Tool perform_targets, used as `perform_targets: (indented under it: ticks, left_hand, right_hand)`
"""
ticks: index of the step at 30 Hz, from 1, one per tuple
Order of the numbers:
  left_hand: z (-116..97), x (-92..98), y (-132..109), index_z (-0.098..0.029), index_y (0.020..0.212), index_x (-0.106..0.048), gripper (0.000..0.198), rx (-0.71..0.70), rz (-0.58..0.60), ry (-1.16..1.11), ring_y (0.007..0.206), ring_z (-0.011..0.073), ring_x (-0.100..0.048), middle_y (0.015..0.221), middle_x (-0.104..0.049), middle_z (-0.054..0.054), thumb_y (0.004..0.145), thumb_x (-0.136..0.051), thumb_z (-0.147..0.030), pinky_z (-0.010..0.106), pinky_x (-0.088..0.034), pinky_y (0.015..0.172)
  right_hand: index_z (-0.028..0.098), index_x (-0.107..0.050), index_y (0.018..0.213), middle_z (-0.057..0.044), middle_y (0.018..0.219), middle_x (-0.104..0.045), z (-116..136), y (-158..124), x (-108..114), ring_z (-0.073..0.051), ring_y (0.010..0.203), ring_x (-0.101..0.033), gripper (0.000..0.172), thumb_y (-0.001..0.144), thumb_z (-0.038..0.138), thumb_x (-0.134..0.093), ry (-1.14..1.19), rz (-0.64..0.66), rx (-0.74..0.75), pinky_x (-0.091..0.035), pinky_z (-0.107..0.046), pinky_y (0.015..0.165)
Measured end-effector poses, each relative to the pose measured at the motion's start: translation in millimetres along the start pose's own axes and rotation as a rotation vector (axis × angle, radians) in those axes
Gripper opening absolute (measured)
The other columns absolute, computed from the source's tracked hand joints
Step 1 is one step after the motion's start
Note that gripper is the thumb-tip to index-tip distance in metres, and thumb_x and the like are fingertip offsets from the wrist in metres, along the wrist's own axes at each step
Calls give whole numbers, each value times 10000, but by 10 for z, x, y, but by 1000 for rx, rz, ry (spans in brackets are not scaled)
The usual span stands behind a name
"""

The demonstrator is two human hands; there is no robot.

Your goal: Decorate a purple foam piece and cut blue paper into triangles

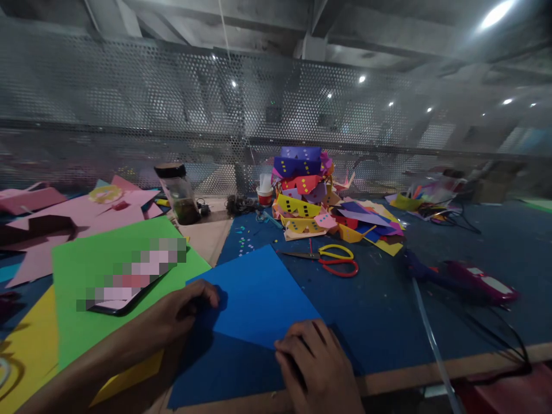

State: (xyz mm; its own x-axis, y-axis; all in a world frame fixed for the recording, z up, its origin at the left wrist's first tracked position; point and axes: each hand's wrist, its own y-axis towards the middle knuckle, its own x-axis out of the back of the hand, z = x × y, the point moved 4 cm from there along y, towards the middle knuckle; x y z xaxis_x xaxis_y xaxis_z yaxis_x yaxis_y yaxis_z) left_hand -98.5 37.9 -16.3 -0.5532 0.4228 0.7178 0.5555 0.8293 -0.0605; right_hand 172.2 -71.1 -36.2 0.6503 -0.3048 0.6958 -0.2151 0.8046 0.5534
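Note:
A bright blue sheet of paper (259, 293) lies in front of me at an angle, over the dark blue table mat. My left hand (190, 305) has its fingers curled at the sheet's left edge, gripping it there. At the near right edge, the bent fingers and thumb of my right hand (317, 362) close on the paper; part of that grip is hidden. Just beyond the sheet rest scissors (332, 257) with one yellow and one red handle. Left of my left hand, a phone (138, 279) with a blurred screen lies on green paper (77, 282).
Stacked paper crowns (302, 190) and loose coloured sheets (371, 221) sit at the back. A lidded jar (181, 195) and a paper cup (264, 192) stand behind. Pink paper (103, 215) covers the far left. A purple glue gun (478, 282) with cables lies right.

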Motion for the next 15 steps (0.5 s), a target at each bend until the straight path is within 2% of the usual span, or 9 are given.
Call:
perform_targets:
  ticks: [11, 15]
  left_hand:
    - [-117, -14, -41, -207, 1040, -579, 563, -18, -55, 95, 1084, 212, -573, 1143, -659, 29, 535, -385, -54, 308, -452, 882]
    - [-138, -56, -67, -206, 1022, -618, 573, -62, -96, 58, 1127, 217, -579, 1137, -666, 30, 533, -368, -43, 358, -453, 971]
  right_hand:
    - [267, -614, 972, -18, 936, -649, 42, 15, 30, -214, 841, -588, 163, 935, 116, -565, 12, -2, -23, -451, -349, 697]
    - [263, -617, 975, -21, 953, -647, 40, 15, 33, -222, 860, -582, 162, 943, 117, -555, 18, 7, -47, -447, -366, 718]
